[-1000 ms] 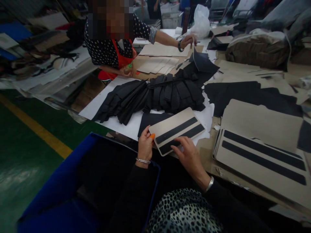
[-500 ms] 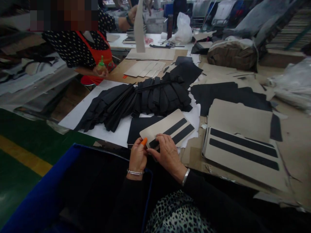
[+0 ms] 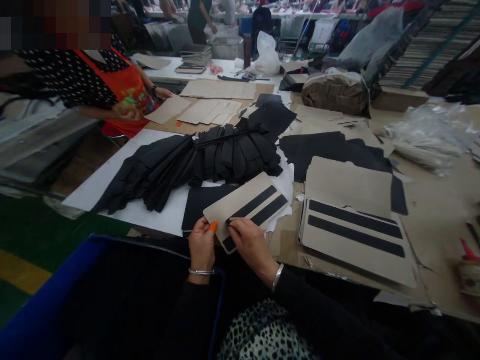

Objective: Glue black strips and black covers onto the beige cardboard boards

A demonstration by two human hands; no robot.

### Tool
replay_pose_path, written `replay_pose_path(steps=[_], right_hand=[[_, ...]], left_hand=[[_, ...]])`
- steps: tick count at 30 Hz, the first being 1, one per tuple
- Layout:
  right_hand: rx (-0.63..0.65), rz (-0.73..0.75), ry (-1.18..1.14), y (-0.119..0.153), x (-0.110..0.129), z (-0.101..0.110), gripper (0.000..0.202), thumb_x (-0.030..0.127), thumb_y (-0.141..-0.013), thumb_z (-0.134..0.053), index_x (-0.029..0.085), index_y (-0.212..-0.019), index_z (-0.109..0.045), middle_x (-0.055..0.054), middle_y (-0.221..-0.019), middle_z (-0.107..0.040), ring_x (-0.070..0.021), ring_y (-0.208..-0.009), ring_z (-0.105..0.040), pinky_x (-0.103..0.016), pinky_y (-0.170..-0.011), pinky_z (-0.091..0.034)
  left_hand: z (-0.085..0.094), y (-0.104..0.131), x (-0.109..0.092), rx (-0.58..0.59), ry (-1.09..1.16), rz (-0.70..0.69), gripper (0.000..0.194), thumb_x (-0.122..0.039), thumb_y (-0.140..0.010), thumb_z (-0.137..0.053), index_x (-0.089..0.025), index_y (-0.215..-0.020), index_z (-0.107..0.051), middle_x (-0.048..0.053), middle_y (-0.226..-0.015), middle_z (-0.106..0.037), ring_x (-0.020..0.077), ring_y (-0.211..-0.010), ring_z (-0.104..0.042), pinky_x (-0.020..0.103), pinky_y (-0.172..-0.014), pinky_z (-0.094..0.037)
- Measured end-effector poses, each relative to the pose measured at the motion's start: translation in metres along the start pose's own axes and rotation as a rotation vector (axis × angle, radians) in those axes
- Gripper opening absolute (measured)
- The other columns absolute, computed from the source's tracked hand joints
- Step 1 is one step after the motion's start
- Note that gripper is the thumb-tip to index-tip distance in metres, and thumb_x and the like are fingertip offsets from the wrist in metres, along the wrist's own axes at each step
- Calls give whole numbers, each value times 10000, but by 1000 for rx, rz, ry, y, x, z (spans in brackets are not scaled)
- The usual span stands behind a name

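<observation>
Beige panel (image 3: 221, 212) held tilted in two hands over the bench's near edge.
The left hand (image 3: 202, 248) clamps its near-left corner between orange-covered thumb and fingers; the right hand (image 3: 255, 246) has its fingertips drawn together at the end of a dark strip (image 3: 255, 201), though whether they pinch it is unclear. Black pieces (image 3: 232, 152) crowd beyond, a striped stack (image 3: 352, 235) sits to the right, and bare bench (image 3: 442, 205) opens past it. The print on the orange apron (image 3: 125, 82) is unreadable.
</observation>
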State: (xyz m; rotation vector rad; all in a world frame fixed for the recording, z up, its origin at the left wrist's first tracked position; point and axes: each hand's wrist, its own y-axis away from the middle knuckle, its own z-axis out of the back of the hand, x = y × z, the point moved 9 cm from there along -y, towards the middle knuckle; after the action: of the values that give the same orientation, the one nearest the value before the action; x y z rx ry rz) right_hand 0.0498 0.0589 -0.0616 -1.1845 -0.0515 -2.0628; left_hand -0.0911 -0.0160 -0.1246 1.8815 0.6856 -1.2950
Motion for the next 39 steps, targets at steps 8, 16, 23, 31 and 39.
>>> replay_pose_path(steps=[8,16,23,31,39], right_hand=[[-44,-207,-260,-2,-34,11,150,317,-977,-555,260,-990,-693,-49,-1170,-753,-232,-1062,-701,-396,-958,-529],[-29,-391,-492,0,-64,4,298,492,-921,-607,226,-1002,-717,-58,-1099,-755,-237,-990,-682,-389,-913,-531],[-71,-481,-629,-3,-78,-2,373,588,-828,-692,218,-873,-674,11,-800,-673,-181,-765,-642,-326,-781,-560],[-128,-580,-692,-6,-85,-5,381,587,-798,-700,217,-866,-639,30,-709,-622,-164,-673,-628,-314,-694,-561],[-99,-524,-526,-8,-78,0,372,594,-853,-640,225,-897,-649,10,-710,-663,-191,-700,-648,-316,-697,-533]], left_hand=[[4,-7,9,-50,-30,-37,363,-253,-704,-770,-171,-1051,-700,64,-847,-789,209,-713,-725,310,-709,-565],[3,-5,8,-71,-49,-58,300,-231,-731,-737,-180,-1025,-710,71,-862,-796,227,-742,-736,309,-699,-567],[3,-7,10,-40,-108,-77,325,-270,-759,-710,-187,-1073,-688,63,-899,-801,225,-773,-748,311,-702,-581],[0,-6,12,39,-94,-76,382,-319,-775,-727,-186,-1129,-672,62,-905,-802,220,-738,-747,325,-699,-602],[-1,-6,11,65,-72,-51,398,-307,-772,-730,-181,-1146,-677,74,-948,-801,225,-771,-748,326,-720,-596]])
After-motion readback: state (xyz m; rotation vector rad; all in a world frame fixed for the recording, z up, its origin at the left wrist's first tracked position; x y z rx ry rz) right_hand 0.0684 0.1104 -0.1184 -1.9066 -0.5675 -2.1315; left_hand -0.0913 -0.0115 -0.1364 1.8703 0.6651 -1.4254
